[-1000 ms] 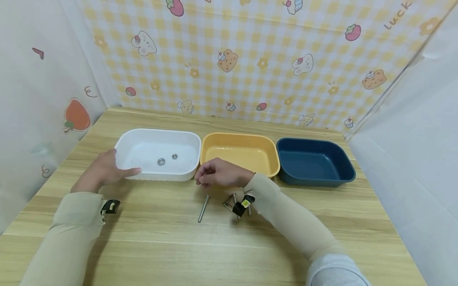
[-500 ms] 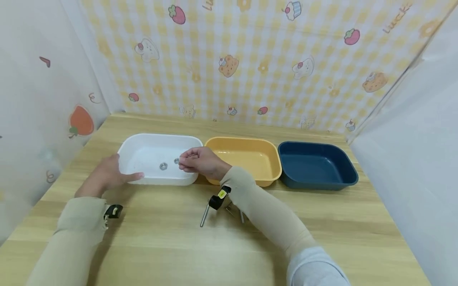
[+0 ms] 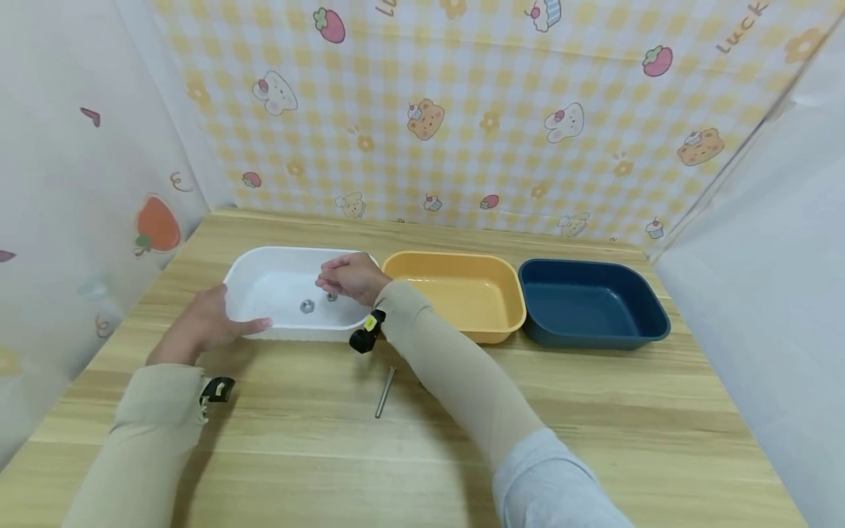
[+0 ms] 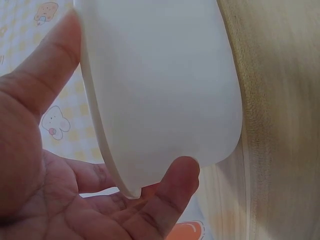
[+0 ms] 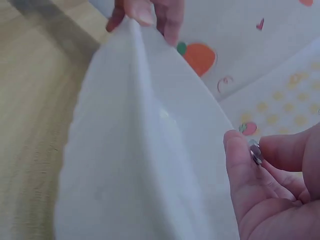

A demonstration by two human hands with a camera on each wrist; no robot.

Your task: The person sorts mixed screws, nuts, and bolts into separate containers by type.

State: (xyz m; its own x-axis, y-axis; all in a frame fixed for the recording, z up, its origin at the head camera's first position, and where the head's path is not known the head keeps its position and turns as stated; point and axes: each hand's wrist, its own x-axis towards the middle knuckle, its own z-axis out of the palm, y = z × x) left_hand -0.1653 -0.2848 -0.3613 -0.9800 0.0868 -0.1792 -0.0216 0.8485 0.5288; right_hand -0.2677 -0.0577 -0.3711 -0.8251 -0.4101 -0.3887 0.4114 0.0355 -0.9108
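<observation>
Over the right part of the white plastic bin (image 3: 264, 323), my right hand (image 3: 355, 279) pinches a small metal nut (image 5: 255, 152) between thumb and fingers. Two more nuts lie on the bin floor, one nut (image 3: 306, 306) near the middle and another nut (image 3: 331, 297) just below the right hand. My left hand (image 3: 205, 323) grips the bin's left end, thumb on the front rim and fingers round the side wall (image 4: 165, 100). A long bolt (image 3: 386, 393) lies on the table in front of the bins.
A yellow bin (image 3: 455, 293) stands beside the white one, and a dark blue bin (image 3: 594, 301) sits to its right. All are on a wooden table (image 3: 317, 455). My right forearm hides the area right of the bolt. A patterned cloth (image 3: 462, 110) hangs behind.
My right hand has moved left from in front of the yellow bin to over the white bin. Its forearm now covers the bolts seen earlier. My left hand keeps its hold.
</observation>
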